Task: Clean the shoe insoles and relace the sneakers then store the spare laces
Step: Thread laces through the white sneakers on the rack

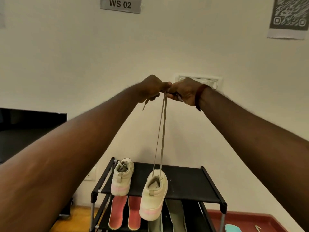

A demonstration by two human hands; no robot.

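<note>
Both arms reach up and forward in the head view. My left hand [151, 88] and my right hand [183, 91] meet high in front of the wall, each pinching an end of a beige lace [161, 131]. The two lace strands run taut down into a cream sneaker [154, 195] with a pink sole stripe, which sits at the front edge of the black shoe rack [192, 183], heel toward me. A second cream sneaker [122, 177], laced, stands on the rack's top shelf to the left. Two red insoles [124, 212] lie on the shelf below.
Two greenish insoles [176, 216] lie on the lower shelf beside the red ones. A red mat [250, 220] at the lower right holds a teal object [232, 228]. A dark table [25, 128] stands left. A switch plate [212, 81] is on the wall behind my hands.
</note>
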